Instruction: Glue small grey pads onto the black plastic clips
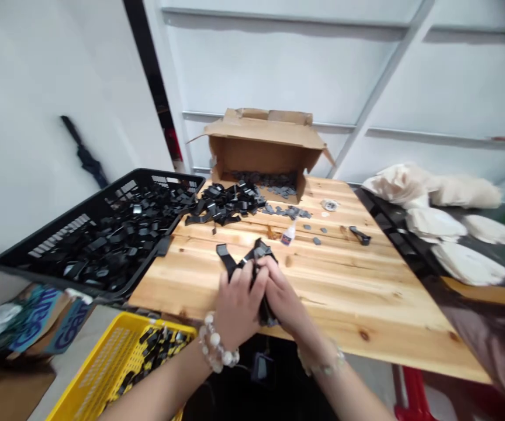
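Near the front edge of the wooden table, my left hand (240, 301) and my right hand (281, 292) come together around several bent black plastic pieces (226, 257). Fingers of both hands are curled over these pieces, and part of the bunch is hidden beneath them. One piece sticks out to the upper left of my left hand, and others show above and below my fingers. Just beyond my hands stands a small white glue bottle (288, 234) with a blue and red label. A pile of similar black pieces (230, 202) lies farther back on the tabletop.
An open cardboard box (261, 149) holding small grey pads stands at the back. To the left is a black crate (59, 234) full of black parts; a yellow basket (99, 356) sits below. A roll of tape (329, 204) and a lone black piece (360, 235) lie right.
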Demonstrator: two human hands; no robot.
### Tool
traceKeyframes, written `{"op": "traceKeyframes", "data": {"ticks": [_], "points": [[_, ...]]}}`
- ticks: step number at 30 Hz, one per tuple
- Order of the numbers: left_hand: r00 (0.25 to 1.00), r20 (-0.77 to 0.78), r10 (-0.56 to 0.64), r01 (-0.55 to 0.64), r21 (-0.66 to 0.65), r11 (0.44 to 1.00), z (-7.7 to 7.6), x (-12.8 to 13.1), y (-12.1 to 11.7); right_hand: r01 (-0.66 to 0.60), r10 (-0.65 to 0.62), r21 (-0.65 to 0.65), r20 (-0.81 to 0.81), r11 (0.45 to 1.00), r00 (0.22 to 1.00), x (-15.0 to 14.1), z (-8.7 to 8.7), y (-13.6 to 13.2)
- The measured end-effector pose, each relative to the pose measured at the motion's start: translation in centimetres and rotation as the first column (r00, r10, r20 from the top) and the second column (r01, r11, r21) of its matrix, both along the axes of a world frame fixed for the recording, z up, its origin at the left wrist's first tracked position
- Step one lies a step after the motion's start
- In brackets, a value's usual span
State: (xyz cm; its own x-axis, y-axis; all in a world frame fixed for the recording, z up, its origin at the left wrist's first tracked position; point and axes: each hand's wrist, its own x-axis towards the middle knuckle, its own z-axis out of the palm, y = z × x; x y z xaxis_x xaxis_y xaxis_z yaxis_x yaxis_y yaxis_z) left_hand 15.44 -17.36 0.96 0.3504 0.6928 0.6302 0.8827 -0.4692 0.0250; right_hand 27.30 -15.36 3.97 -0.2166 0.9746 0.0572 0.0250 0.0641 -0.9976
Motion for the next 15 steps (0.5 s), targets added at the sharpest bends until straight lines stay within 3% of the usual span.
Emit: {"op": "traceKeyframes", "data": {"ticks": [3, 6, 8, 11, 15], "points": [[0.979, -0.031, 0.200, -0.201, -0.055, 0.978, -0.2, -7.1, -3.4, -0.245, 0.245, -0.009, 0.004, 0.969, 0.969, -7.6, -0.3, -0.7], [0.899, -0.100, 0.427, -0.438, -0.156, 0.885, -2.0, -13.7, -8.3, -0.428, 0.430, -0.069, 0.034, 0.901, 0.902, -15.6, -2.8, -2.9], [0.836, -0.145, 0.530, -0.549, -0.240, 0.801, -4.4, -17.2, -11.7, -0.509, 0.519, -0.128, 0.067, 0.851, 0.852, -20.4, -5.6, -4.9], [0.765, -0.118, 0.633, -0.607, -0.461, 0.647, -9.0, -21.1, -15.9, -0.581, 0.624, -0.248, 0.155, 0.775, 0.766, -25.9, -10.6, -7.9], [0.686, -0.047, 0.726, -0.489, -0.769, 0.412, -15.1, -24.8, -20.3, -0.669, 0.775, -0.399, 0.239, 0.627, 0.584, -28.7, -16.1, -9.1]]}}
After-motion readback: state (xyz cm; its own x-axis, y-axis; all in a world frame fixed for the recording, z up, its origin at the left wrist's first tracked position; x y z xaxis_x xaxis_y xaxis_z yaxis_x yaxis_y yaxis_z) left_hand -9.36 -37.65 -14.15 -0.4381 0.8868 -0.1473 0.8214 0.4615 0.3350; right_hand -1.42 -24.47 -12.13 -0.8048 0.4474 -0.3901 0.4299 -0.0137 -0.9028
